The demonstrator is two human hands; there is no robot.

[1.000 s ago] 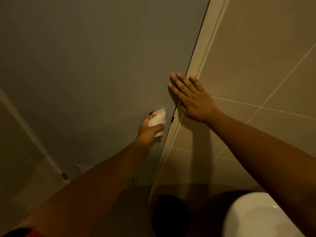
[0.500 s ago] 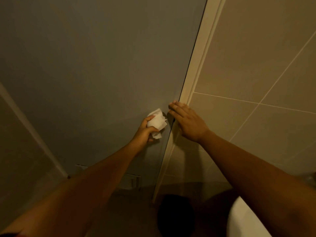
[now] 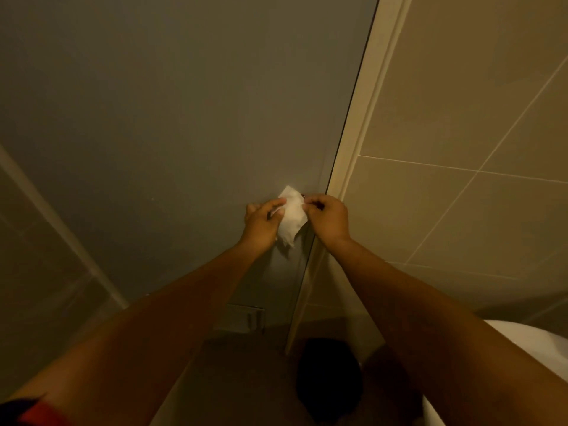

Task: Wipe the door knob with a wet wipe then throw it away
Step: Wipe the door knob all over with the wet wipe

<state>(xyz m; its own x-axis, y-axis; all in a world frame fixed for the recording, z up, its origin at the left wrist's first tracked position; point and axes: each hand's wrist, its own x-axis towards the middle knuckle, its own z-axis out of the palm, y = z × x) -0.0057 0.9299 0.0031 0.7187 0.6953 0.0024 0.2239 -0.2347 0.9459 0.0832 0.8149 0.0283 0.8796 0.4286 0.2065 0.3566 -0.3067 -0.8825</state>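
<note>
We hold the crumpled white wet wipe (image 3: 291,216) against the grey-green door (image 3: 172,124), close to its latch edge, where the door knob must sit; the knob itself is hidden behind the wipe and our hands, with only a small dark glint showing at the wipe's upper right. Our left hand (image 3: 261,222) grasps the wipe's left side, fingers curled into it, while our right hand (image 3: 329,219) pinches its upper right edge with curled fingers. We judge that both hands are spreading or re-wrapping the wipe so it covers the knob properly for rubbing. Just right of the hands runs the cream door frame (image 3: 359,130), then the beige tiled wall (image 3: 461,133). Below, a dark round shape (image 3: 329,382) on the floor may be a bin, though we cannot tell; the throwing away is not yet done.
</note>
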